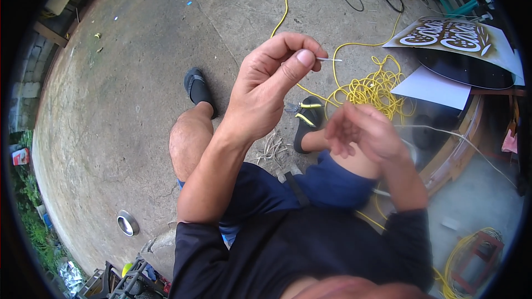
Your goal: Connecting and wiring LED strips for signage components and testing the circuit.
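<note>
1. Your left hand was raised in front of you, thumb and fingers pinching a thin pale strand; its tip stuck out to the right.
2. Your right hand, blurred, hung above your right leg, fingers partly curled; I could not tell whether they gripped anything.
3. Yellow-handled pliers showed at your right shoe; pale scraps lay between your legs; a tangled yellow cord lay beyond.

Soft daylight, black fisheye rim, lower-right haze
</note>
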`<state>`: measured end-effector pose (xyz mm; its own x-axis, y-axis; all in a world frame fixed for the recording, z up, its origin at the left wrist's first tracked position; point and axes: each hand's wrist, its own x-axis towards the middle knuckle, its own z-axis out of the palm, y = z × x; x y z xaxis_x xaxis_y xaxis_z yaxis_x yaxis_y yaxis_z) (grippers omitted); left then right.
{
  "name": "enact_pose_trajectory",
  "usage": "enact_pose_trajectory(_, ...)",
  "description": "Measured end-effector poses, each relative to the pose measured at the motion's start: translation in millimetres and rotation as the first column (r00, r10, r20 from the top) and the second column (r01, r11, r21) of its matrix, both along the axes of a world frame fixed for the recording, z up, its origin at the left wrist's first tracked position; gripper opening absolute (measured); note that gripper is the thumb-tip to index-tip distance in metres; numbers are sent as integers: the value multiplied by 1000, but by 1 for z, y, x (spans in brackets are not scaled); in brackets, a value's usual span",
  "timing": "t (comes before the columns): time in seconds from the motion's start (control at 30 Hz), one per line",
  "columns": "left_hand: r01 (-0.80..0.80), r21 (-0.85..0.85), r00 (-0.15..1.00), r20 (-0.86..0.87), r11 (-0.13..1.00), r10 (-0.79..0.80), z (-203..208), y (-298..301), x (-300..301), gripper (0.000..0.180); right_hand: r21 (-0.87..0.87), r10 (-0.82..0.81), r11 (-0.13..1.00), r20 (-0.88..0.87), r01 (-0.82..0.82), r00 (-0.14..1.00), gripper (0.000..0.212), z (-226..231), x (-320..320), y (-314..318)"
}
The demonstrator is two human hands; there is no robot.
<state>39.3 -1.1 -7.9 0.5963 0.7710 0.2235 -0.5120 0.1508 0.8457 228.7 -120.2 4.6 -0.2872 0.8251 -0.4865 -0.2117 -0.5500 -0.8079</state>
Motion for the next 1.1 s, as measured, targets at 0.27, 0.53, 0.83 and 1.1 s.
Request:
enact_pose_trajectory(0.27, -23, 872, 863, -229, 489, 450, 5, -25, 5, 23, -34, -361, 930, -278, 366, 890, 35, 4, -13, 50)
enact_pose_trajectory(0.53, -172, 618, 941, -128, 767, 314, -7, -3, -3, 31, 548, -414, 784, 112, 292, 903, 11, 0, -12, 46)
enact_pose_trajectory(0.83, -151, 47, 969, -191, 987, 157, -8, -12, 3, 17, 662, -465, 745, 429, 81, 774, 8, 1, -43, 35)
enact_pose_trajectory(1.1, -60, -137, 996, -69, 989, 51, -7, -13, 0, 14, 679, -434, 734, 507, -34, 745, 9, 0, -46, 38)
